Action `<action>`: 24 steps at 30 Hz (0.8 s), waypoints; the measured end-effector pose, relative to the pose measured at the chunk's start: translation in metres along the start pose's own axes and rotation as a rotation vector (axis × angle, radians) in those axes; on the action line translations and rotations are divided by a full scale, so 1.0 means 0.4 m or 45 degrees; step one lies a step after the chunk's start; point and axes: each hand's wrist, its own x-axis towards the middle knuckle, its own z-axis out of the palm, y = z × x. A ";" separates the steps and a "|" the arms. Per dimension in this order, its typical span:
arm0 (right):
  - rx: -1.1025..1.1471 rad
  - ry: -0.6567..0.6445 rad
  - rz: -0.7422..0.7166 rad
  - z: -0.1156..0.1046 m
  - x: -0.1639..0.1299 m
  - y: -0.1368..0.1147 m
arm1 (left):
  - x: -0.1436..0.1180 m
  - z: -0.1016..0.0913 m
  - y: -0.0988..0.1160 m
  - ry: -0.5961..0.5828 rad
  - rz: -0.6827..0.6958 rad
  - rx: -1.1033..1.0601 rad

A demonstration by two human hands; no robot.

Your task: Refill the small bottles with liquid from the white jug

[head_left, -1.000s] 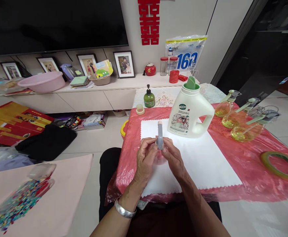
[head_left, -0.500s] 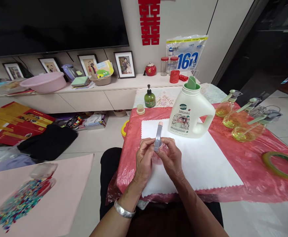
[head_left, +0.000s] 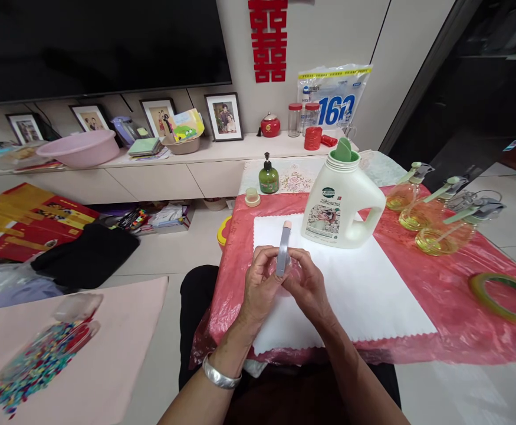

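My left hand (head_left: 261, 286) and my right hand (head_left: 307, 285) are together over a white cloth (head_left: 364, 289), both closed around a small clear pink spray bottle (head_left: 292, 273). Its grey spray head (head_left: 283, 248) with a pale pink tip sticks up between my thumbs. A silver bangle (head_left: 219, 375) sits on my left wrist. Just beyond my hands stands a large white detergent jug (head_left: 341, 203) with an open green spout.
Three spray bottles of yellow liquid (head_left: 434, 221) stand at the right on the red plastic table cover (head_left: 452, 295), with a tape roll (head_left: 503, 295) nearer. A green pump bottle (head_left: 267, 175) and a small cap (head_left: 252, 196) sit at the far edge. Coloured beads (head_left: 32, 360) lie at left.
The spray head has tilted and turned slightly between my fingers, and my hands have closed tighter around the bottle.
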 end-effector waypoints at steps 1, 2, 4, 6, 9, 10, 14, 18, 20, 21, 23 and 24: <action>0.036 -0.053 0.011 -0.009 0.001 0.001 | 0.000 -0.001 0.001 0.002 0.005 -0.009; 0.070 -0.099 0.021 -0.017 0.004 0.001 | 0.000 -0.001 0.001 0.004 0.006 -0.021; 0.114 -0.166 0.038 -0.028 0.010 -0.005 | 0.001 -0.001 0.001 0.004 0.003 -0.048; 0.112 -0.222 0.052 -0.032 0.018 -0.019 | 0.003 -0.001 -0.001 0.001 -0.004 -0.068; 0.075 -0.267 0.066 -0.030 0.029 -0.041 | 0.005 -0.001 -0.003 0.014 -0.001 -0.060; 0.070 -0.265 0.064 -0.028 0.031 -0.045 | 0.004 -0.001 -0.004 0.019 0.002 -0.040; 0.080 -0.174 0.050 -0.022 0.030 -0.039 | -0.001 -0.004 -0.011 0.006 0.009 0.025; 0.070 -0.005 0.045 -0.001 0.019 -0.020 | -0.007 -0.008 -0.021 0.006 -0.008 -0.030; 0.053 0.088 0.045 0.016 0.011 -0.012 | -0.008 -0.009 -0.024 0.012 -0.027 -0.063; 0.043 0.133 0.044 0.024 0.007 -0.009 | -0.008 -0.010 -0.026 0.015 -0.035 -0.074; 0.025 0.204 0.044 0.036 0.001 -0.002 | -0.009 -0.011 -0.027 0.023 -0.048 -0.088; 0.017 0.224 0.045 0.039 -0.001 0.000 | -0.009 -0.011 -0.028 0.026 -0.053 -0.096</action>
